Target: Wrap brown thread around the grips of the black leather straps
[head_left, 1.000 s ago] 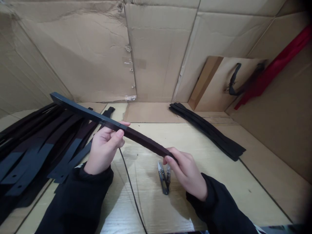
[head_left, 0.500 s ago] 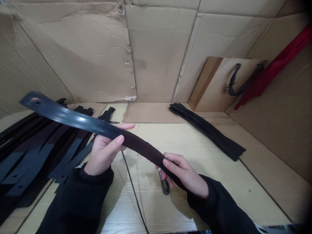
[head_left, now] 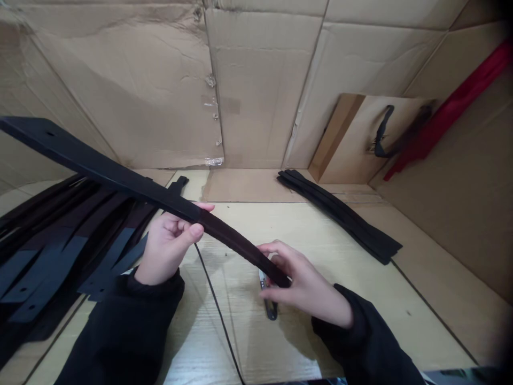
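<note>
A long black leather strap [head_left: 132, 179] crosses my view, with a punched hole near its far end, which runs off the left edge. Its other part is a dark brown, fuzzy wrapped section [head_left: 240, 248]. My left hand [head_left: 170, 248] is shut on the strap where the smooth part meets the wrapped part. My right hand [head_left: 302, 283] curls around the wrapped end, with the fingers under and beside it. Small thread snips [head_left: 267, 302] lie on the table beneath my right hand, partly hidden by it.
Several black straps [head_left: 68, 235] lie in a pile at the left of the wooden table [head_left: 320, 230], and a bundle of black straps [head_left: 340, 216] lies at the back right. A thin black cord [head_left: 216, 305] runs across the table. Cardboard walls [head_left: 120, 91] surround it, with a paper bag [head_left: 372, 139] and red cloth [head_left: 444, 107].
The strap's smooth end has swung further left and up, reaching the frame edge. My right hand has shifted around the wrapped end, and its fingers now spread over the snips.
</note>
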`<state>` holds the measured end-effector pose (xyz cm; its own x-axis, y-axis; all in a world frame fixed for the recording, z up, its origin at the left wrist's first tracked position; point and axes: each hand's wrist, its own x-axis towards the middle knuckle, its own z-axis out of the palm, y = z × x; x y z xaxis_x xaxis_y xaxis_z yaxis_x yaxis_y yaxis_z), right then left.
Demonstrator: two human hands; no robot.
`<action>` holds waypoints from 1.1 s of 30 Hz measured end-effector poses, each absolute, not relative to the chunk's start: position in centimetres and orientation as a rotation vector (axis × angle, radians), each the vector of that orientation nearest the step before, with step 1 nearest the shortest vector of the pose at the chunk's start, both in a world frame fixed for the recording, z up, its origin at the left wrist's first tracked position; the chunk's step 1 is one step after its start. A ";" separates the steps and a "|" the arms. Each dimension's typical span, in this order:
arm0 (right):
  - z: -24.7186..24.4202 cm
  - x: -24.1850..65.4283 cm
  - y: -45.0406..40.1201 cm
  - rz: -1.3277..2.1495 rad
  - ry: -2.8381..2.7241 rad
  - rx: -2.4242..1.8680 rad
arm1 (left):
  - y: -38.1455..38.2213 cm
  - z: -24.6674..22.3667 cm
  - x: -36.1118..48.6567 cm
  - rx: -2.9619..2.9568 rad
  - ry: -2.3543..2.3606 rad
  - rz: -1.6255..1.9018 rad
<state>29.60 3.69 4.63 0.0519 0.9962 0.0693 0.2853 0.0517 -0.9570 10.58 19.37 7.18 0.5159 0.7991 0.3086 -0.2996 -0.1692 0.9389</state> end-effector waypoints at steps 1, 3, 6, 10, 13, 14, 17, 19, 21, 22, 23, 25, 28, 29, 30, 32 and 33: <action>4.4 29.6 3.8 0.800 -1.459 -1.464 | 19.4 7.1 10.7 1.447 0.486 1.048; 4.1 29.5 3.9 0.525 -1.511 -1.540 | 19.4 7.0 10.9 1.484 0.521 1.090; 3.8 29.7 4.0 0.311 -1.533 -1.629 | 19.6 6.8 11.0 1.487 0.527 1.142; 4.1 29.8 3.7 0.150 -1.625 -1.778 | 19.9 6.4 10.7 1.497 0.554 1.130; 4.5 29.8 3.5 0.098 -1.649 -1.832 | 20.1 6.2 10.4 1.499 0.569 1.105; 4.6 29.8 3.4 0.096 -1.644 -1.838 | 20.1 6.2 10.4 1.498 0.570 1.099; 4.8 29.7 3.4 0.174 -1.618 -1.843 | 19.9 6.6 10.5 1.483 0.550 1.079; 5.0 29.6 3.4 0.275 -1.591 -1.832 | 19.6 7.0 10.6 1.436 0.492 1.021; 5.1 29.6 3.4 0.409 -1.552 -1.792 | 19.3 7.5 10.8 1.362 0.399 0.921; 5.1 29.6 3.4 0.485 -1.528 -1.763 | 19.2 7.7 10.8 1.328 0.352 0.874; 5.1 29.5 3.4 0.562 -1.502 -1.733 | 19.1 7.9 10.8 1.304 0.309 0.839; 5.1 29.5 3.4 0.695 -1.447 -1.678 | 18.9 8.1 10.7 1.282 0.251 0.801; 4.9 29.4 3.5 0.825 -1.396 -1.602 | 18.8 8.3 10.5 1.272 0.190 0.772; 4.9 29.3 3.5 0.845 -1.395 -1.575 | 18.8 8.3 10.4 1.268 0.186 0.766; 4.9 29.3 3.5 0.847 -1.397 -1.548 | 18.8 8.3 10.4 1.264 0.190 0.766; 4.8 29.2 3.6 0.782 -1.412 -1.511 | 18.8 8.2 10.3 1.267 0.193 0.782; 4.8 29.2 3.6 0.708 -1.427 -1.507 | 18.9 8.1 10.3 1.273 0.193 0.794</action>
<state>29.18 3.56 4.78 0.1645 0.9702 0.1777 0.4452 0.0877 -0.8911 10.32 18.93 8.10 0.7254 0.6251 0.2882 -0.4225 0.0739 0.9033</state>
